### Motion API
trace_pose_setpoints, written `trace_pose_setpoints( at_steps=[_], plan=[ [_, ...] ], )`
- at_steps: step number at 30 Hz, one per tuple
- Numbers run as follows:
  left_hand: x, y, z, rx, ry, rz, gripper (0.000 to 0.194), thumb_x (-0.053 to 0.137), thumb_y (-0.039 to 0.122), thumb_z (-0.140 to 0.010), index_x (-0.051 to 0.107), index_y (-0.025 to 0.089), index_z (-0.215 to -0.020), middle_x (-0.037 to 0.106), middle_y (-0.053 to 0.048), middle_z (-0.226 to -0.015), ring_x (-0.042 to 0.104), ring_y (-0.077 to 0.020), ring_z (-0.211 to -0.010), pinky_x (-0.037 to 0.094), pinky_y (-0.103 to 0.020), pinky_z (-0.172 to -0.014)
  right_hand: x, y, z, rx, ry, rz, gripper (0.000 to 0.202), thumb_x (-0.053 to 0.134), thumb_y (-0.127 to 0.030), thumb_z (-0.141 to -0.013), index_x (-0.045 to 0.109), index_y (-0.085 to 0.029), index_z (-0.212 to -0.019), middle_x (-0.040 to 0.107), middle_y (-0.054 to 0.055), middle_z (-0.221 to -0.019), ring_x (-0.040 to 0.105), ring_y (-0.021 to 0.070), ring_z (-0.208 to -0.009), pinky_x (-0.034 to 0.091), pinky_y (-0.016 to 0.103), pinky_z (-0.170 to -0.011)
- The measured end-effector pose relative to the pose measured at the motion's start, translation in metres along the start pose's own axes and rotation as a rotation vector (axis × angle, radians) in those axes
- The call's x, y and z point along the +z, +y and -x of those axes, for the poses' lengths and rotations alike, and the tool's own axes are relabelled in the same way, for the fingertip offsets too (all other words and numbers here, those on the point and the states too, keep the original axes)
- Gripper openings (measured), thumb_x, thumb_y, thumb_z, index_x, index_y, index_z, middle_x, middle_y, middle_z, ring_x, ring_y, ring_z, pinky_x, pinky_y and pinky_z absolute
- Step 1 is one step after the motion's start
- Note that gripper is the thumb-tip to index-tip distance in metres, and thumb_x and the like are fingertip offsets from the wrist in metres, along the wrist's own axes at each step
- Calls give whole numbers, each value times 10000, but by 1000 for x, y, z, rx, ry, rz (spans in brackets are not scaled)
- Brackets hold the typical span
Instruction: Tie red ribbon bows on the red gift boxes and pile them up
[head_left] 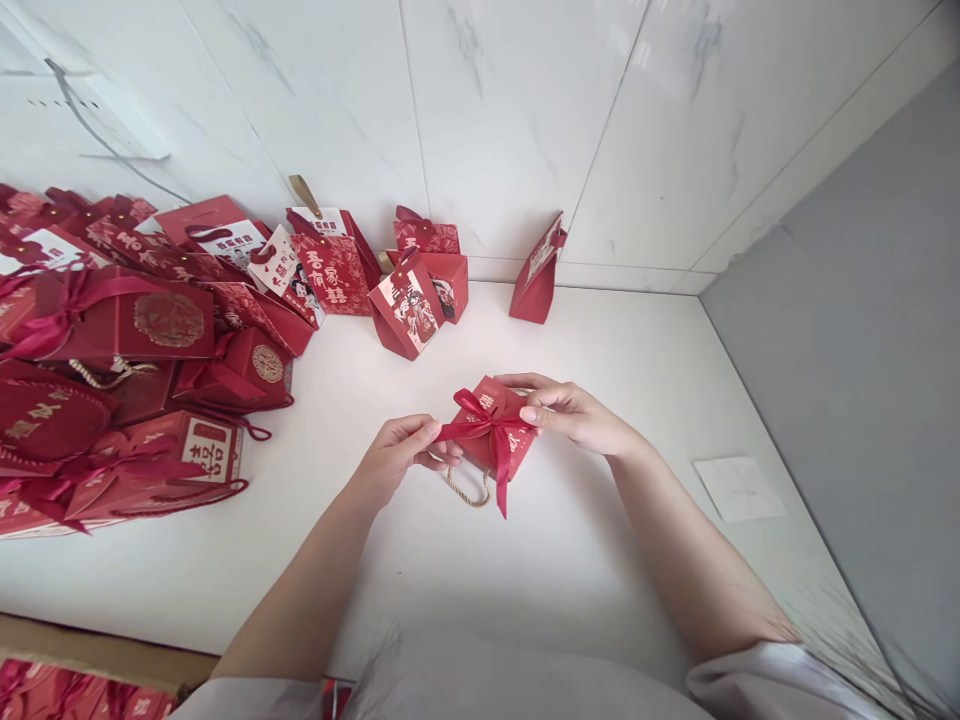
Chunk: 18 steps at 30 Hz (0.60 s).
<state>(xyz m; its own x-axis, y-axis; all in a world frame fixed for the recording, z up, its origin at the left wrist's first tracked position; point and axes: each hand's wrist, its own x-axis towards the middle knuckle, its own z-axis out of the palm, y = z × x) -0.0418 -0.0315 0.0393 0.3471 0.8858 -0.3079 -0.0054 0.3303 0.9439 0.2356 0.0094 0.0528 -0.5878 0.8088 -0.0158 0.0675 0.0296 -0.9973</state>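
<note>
Looks like bow adjustment. Left hand [394, 455]: grip pinching ribbon [463, 431]. Right hand [576, 417]: grip on red box [518, 449], over counter [442, 565], right of box pile [135, 330]. Further tugging calls for steady box.

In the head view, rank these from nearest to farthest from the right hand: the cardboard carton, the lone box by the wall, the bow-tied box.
From the right hand:
1. Bow-tied box: in its grip.
2. Lone box: ahead, by the wall.
3. Cardboard carton: far lower left.
</note>
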Motion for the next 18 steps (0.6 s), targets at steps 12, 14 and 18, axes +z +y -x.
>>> trace_pose_setpoints(
  at_steps=[12,14,18],
  plan=[
    [7,1,-2,-7,-13,-114,365,620,479,-867,580,159,-697,752,-67,-881,720,-187,-823,536,-282,-766,-3,10,-2,-64,59,-2,223,641,-280,-878,663,-202,-671,579,62,-1341,605,250,-1156,494,402,-921],
    [7,1,-3,1,-24,-126,363,619,481,-865,587,161,-696,752,-63,-880,719,-189,-826,533,-284,-768,-3,10,-2,-56,68,-19,235,637,-274,-873,653,-198,-652,579,62,-1342,609,255,-1146,497,403,-905],
    [4,-1,-4,33,-42,-171,340,625,463,-864,626,166,-699,755,-55,-859,710,-191,-870,528,-288,-810,-6,6,0,0,62,-26,236,613,-294,-878,680,-205,-670,580,39,-1358,601,268,-1151,484,416,-921]
  ],
)
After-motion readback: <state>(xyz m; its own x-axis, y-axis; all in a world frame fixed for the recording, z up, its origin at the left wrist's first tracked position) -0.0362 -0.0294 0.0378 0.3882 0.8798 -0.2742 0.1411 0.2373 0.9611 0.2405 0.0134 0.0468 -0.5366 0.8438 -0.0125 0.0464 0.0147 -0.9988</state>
